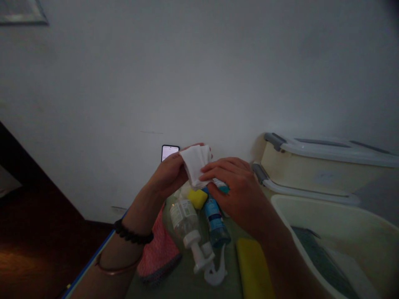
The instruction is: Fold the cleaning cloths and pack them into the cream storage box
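A folded white cloth or tissue (195, 164) is held up above the table, between both hands. My left hand (172, 172) grips it from behind and the left side, most of its fingers hidden by the white folds. On the right, my right hand (238, 187) pinches the lower right edge, fingertips on its front. Below the hands lie a clear pump bottle (183, 218) with a white pump head, a blue bottle (215, 222) and a yellow sponge (197, 198). A pink cloth (160, 251) rests beside my left forearm.
A phone (170, 152) leans against the white wall (199, 83). To the right stand stacked lidded boxes (311, 170) and an open cream tub (339, 207) with items inside. A yellow cloth (253, 270) and a white hook-shaped piece (216, 274) lie near the front.
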Action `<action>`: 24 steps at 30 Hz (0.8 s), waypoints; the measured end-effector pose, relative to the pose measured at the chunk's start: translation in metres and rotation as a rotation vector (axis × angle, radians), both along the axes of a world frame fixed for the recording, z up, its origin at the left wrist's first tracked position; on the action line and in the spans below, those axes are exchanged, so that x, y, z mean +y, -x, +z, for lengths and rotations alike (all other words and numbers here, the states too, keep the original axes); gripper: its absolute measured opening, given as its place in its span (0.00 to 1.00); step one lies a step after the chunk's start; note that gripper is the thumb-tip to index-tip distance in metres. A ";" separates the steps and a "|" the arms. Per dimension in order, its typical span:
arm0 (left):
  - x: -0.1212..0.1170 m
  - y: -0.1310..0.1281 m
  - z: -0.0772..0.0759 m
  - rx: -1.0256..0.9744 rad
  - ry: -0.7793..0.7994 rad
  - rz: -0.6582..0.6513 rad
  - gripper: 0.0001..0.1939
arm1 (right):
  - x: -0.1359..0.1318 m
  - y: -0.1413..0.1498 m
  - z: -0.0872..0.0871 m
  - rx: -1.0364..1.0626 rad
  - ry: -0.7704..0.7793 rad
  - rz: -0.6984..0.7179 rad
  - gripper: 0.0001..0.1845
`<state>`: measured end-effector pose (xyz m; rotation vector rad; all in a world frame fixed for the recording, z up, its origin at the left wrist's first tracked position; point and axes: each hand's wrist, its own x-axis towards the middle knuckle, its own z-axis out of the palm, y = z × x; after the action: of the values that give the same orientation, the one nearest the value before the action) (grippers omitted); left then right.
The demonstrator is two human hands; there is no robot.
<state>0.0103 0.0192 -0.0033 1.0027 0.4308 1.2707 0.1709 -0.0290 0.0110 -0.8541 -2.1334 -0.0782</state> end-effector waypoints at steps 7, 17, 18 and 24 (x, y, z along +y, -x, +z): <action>-0.004 -0.001 0.003 0.086 -0.015 -0.049 0.13 | 0.005 -0.001 -0.004 -0.068 0.026 -0.015 0.10; -0.004 0.002 0.004 -0.008 -0.021 -0.089 0.13 | 0.004 0.000 -0.007 -0.126 0.104 -0.029 0.09; -0.004 0.003 0.004 -0.001 -0.032 -0.081 0.13 | 0.002 0.001 -0.006 -0.134 0.114 -0.028 0.08; -0.004 0.008 0.003 0.127 -0.045 -0.048 0.12 | 0.005 0.004 -0.005 0.181 0.074 -0.100 0.09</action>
<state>0.0028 0.0153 -0.0007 1.1293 0.4749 1.1821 0.1670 -0.0241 0.0061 -0.9738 -1.9345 0.0258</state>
